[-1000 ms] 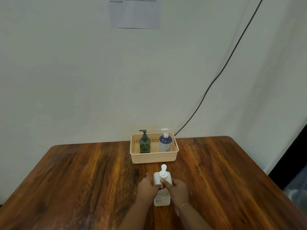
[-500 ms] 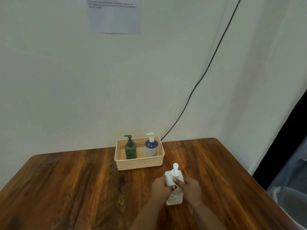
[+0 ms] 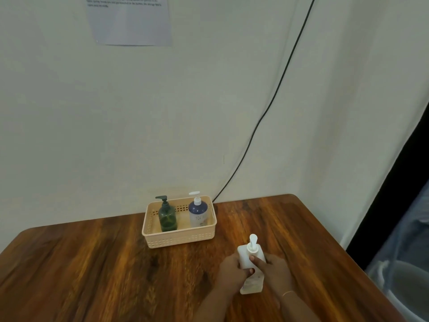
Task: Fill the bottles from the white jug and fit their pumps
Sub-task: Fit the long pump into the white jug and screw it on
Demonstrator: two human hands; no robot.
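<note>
White pump bottle [image 3: 251, 263] upright on table [image 3: 92, 263], gripped between left hand [image 3: 229, 274] and right hand [image 3: 276, 271]

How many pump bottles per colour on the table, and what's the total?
1 dark green bottle, in the basket
1 blue-and-white bottle, in the same basket
1 white bottle, on the table, gripped by the left hand and the right hand
Total: 3 bottles, all with pumps on
</note>
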